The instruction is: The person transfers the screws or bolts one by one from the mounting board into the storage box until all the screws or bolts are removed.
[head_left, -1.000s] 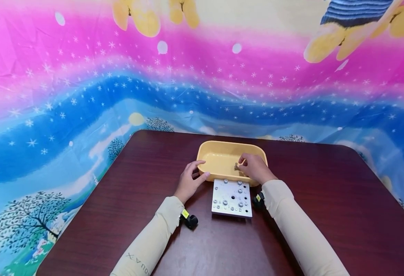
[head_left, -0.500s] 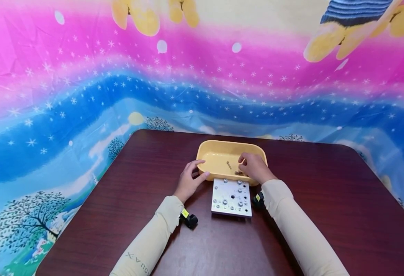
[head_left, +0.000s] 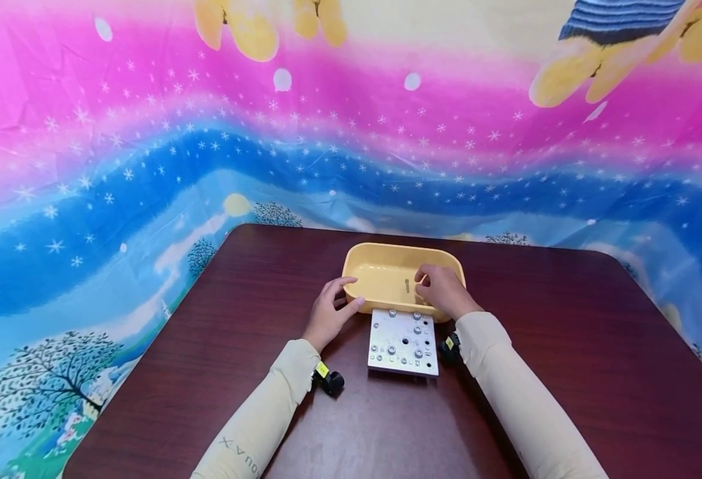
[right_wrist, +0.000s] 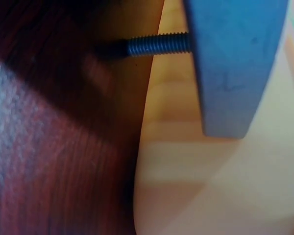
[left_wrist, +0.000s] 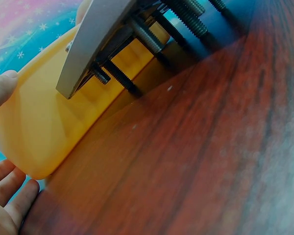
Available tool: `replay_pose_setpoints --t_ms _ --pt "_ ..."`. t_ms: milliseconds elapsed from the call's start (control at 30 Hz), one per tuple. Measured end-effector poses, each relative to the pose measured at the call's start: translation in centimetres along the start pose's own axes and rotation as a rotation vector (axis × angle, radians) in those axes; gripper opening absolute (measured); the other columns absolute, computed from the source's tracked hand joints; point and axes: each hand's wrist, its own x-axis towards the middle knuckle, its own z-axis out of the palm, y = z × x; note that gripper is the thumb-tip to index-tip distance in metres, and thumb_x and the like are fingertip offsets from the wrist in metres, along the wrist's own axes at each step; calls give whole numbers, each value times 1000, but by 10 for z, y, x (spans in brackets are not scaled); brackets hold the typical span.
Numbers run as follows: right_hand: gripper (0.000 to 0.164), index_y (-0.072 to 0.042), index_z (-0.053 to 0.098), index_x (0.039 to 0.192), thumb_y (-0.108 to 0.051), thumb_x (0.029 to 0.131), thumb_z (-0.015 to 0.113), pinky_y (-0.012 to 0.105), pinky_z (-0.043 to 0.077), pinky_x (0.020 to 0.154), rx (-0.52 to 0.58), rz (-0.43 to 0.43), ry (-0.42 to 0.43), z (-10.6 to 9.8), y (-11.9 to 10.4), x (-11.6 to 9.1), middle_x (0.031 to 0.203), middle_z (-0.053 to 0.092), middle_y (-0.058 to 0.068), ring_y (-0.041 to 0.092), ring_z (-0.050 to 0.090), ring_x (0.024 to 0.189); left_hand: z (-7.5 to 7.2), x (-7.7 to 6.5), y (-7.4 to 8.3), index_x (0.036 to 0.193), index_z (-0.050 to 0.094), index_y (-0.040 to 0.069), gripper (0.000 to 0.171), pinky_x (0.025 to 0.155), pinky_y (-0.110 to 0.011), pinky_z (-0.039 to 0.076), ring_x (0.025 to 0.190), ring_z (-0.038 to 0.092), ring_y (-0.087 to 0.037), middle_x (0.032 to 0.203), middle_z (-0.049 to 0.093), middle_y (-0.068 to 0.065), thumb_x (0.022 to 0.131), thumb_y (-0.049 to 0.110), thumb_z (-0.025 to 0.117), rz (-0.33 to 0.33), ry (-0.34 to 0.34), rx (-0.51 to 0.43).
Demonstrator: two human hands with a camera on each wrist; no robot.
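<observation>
At the left end of a yellow tray [head_left: 380, 249], my left hand [head_left: 329, 313] holds the corner, thumb against the near wall and fingers around the left side. In the left wrist view its thumb [left_wrist: 2, 88] overlaps the upper rim and other fingers [left_wrist: 10, 188] lie low by the corner. My right hand [head_left: 442, 291] reaches over the tray's right part, thumb and forefinger loosely bent with no thing visible between them. A small brass-coloured bolt [head_left: 407, 286] shows inside the tray just left of those fingertips. The hand hides the tray's right end.
A metal plate [head_left: 395, 362] with several bolts through it stands just in front of the tray. Threaded shanks [left_wrist: 120, 76] project beneath it in the left wrist view. All sits on a dark red wooden table [head_left: 255, 299], with a patterned cloth [head_left: 339, 153] behind.
A bolt at the right fingertips came apart from them; two small pieces lay spread in the tray, and now one bolt shows nearer the fingers. Both hands stay in place.
</observation>
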Motion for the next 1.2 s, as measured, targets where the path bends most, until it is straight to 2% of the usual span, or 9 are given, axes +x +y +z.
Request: replay_pose_setpoints --t_ms 233,467,600,767,900,1067,1200 --pt "15 -6 63 107 -13 93 61 32 48 58 36 -90 66 1 1 -1 80 63 5 18 57 65 -2 0 1 124 60 18 44 97 -34 49 119 52 -17 130 49 -1 86 36 73 0 2 40" --pt "13 -6 65 104 -11 92 62 32 49 63 66 -197 175 -4 0 -8 79 61 2 18 56 74 0 1 3 123 60 12 44 96 -34 50 116 53 -17 129 50 -2 86 32 73 -3 3 39" --pt "12 -7 64 104 -10 92 64 32 50 62 86 -254 196 -8 -4 -18 79 61 1 17 58 74 0 0 3 122 60 16 42 96 -34 50 116 53 -17 129 49 -2 86 33 74 -5 4 36" --pt "14 -5 65 104 -9 90 66 30 52 62 93 -334 168 -13 -15 -33 79 60 -1 15 58 73 -1 0 2 119 61 22 38 96 -37 50 116 53 -18 128 50 -3 86 33 74 -5 12 23" --pt "12 -4 65 100 -7 88 67 29 52 62 74 -397 128 -17 -25 -47 79 59 -3 13 56 72 -1 0 5 121 61 16 39 97 -44 49 117 53 -25 130 49 -9 86 28 74 2 13 12" --pt "11 -7 65 97 -5 87 68 27 52 63 21 -449 30 -21 -35 -66 80 59 -6 11 55 72 -3 -6 26 122 58 3 39 98 -52 46 118 52 -33 130 48 -18 88 18 72 10 2 2" --pt "11 -11 65 96 -9 87 70 25 52 63 -5 -414 -66 -26 -43 -80 80 59 -8 11 55 71 -6 -10 40 120 58 0 37 98 -52 46 118 52 -33 128 49 -18 89 15 71 16 -3 3"
